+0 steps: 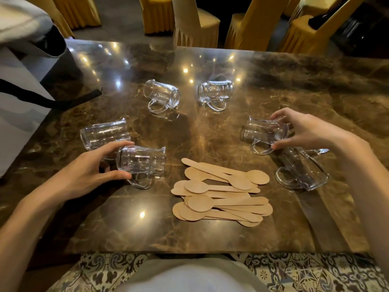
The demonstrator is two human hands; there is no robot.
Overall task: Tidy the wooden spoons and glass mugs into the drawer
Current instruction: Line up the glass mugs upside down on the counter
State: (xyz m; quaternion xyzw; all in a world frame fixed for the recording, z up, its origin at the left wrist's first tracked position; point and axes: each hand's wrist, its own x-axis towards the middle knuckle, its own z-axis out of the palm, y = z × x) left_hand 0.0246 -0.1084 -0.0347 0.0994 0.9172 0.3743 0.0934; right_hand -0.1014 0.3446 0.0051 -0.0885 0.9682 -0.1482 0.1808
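Several glass mugs lie on their sides on a brown marble table. My left hand grips the near-left mug at its base end, thumb under, fingers over. Behind it lies another mug. My right hand holds the right mug by its rim end between fingers and thumb. A further mug lies below that hand. Two mugs rest at the back. A pile of flat wooden spoons lies at the front centre. No drawer is in view.
A white bag with a black strap sits at the table's left edge. Chairs with yellow covers stand behind the far edge. Patterned floor tiles show below the near edge.
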